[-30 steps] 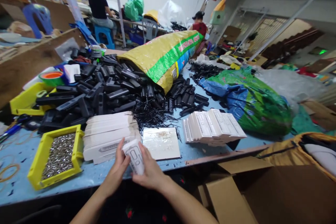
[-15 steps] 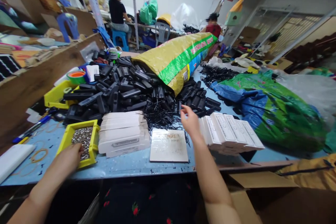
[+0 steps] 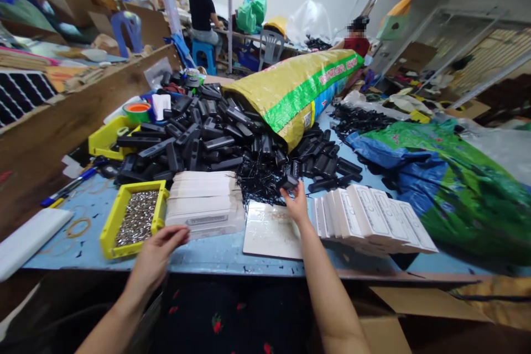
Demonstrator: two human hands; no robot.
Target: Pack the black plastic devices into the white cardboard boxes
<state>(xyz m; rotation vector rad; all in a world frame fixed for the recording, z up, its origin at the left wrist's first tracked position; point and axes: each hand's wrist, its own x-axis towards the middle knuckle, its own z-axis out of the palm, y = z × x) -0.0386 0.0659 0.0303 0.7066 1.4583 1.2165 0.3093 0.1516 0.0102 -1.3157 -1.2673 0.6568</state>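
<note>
My left hand (image 3: 160,249) is in a pinch between the yellow bin (image 3: 108,235) of small shiny metal pieces (image 3: 136,217) and a stack of white printed cards (image 3: 205,204). Whatever its fingertips hold is too small to make out. My right hand (image 3: 296,204) grips one black plastic case (image 3: 289,182) at the front of a large heap of such cases (image 3: 194,138). Thin black strips (image 3: 257,180) lie tangled beside it. Under my right wrist is a white tile (image 3: 269,232), partly covered by the forearm.
White printed cards (image 3: 373,215) stand in a row at the right. A yellow woven sack (image 3: 265,97) lies behind the heap, and a green and blue bag (image 3: 448,177) lies far right. Pens (image 3: 68,188) and rubber bands (image 3: 78,227) are at the left. Several people sit farther back.
My left hand has come out of the metal-piece bin and moved right, to the front of the cards. The right hand now has a black case from the heap. The view has shifted slightly.
</note>
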